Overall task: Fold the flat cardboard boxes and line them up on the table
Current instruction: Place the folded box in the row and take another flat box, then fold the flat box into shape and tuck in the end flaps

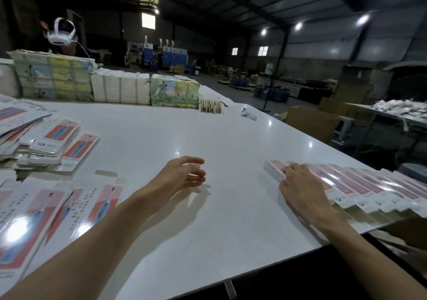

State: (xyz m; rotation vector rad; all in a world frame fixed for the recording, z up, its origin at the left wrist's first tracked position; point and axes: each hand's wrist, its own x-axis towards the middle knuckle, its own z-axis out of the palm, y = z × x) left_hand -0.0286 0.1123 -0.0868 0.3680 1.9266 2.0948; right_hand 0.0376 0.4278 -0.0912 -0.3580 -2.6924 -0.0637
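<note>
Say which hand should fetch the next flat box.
Left. The left hand hangs free and empty over the table, on the side of the flat boxes. The right hand rests on the end of the row of folded boxes, far from them.

No wording could be read, since the print on the flat cardboard boxes (57, 207) at the left, on the folded boxes (346, 184) lined up at the right and on the bundled stacks (53, 78) along the far side of the table (161, 126) was too blurred.
</note>
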